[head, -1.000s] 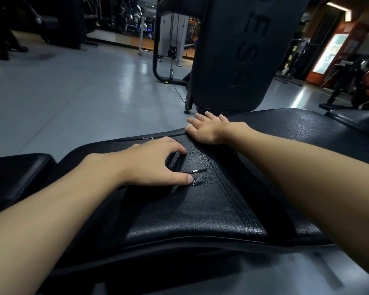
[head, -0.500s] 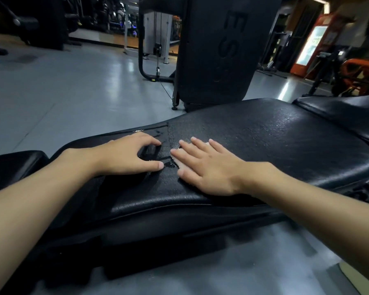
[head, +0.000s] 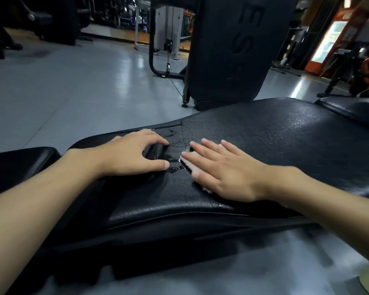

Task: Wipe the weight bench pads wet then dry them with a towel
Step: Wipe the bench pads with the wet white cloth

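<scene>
Pale cloth [head: 188,165] mostly hidden under R hand [head: 226,169]; bench pad [head: 285,141] cut off at R edge; bkgd machines [head: 360,69] blurry.

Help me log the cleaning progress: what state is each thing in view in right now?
Bench pad: wet sheen, small puddles by the seam.
Pale cloth: flat on the pad, mostly covered.
Right hand: fingers straight, pressing the cloth down.
Left hand: fingers arched, tips on the pad; cannot tell whether it has a grip on anything.
</scene>
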`<state>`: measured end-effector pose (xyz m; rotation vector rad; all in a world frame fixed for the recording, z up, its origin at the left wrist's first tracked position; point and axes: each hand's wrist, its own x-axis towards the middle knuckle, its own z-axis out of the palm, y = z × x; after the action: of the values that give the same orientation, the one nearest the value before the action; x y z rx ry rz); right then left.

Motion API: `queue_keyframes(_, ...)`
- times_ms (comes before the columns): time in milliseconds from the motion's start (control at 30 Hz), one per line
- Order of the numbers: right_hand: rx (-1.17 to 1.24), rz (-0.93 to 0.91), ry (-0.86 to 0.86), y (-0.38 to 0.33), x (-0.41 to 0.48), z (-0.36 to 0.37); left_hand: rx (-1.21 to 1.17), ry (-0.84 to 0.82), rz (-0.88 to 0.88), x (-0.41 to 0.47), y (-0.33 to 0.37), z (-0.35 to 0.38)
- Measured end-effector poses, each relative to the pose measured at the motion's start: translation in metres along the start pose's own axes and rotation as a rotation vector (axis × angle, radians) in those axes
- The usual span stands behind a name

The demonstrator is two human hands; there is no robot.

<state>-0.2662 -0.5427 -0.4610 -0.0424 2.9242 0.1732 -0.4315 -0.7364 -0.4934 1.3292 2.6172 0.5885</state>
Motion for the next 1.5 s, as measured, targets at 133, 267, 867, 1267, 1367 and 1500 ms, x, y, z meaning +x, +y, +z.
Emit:
queue_keyframes(133,0.025,0.051,0.005,0.012,0.055,-0.008,-0.026,0.025,0.002,0.007,-0.008,0.001)
queue_keyframes(267,0.031,0.115,0.027,0.023,0.11,-0.016,-0.01,0.012,-0.01,0.011,-0.012,0.0)
queue_keyframes(867,0.031,0.137,0.059,0.003,0.11,-0.012,-0.017,-0.034,-0.046,-0.009,-0.007,-0.004)
queue_keyframes(1267,-0.061,-0.055,0.051,-0.033,-0.032,0.011,-0.001,-0.037,-0.063,-0.014,-0.002,-0.003)
queue_keyframes(1367,-0.106,-0.066,0.06,-0.035,-0.044,0.01,-0.01,-0.033,-0.059,-0.014,-0.003,-0.003)
queue_keyframes(1500,-0.044,-0.035,0.069,-0.036,-0.039,0.009,0.008,-0.021,-0.08,-0.014,-0.014,-0.004)
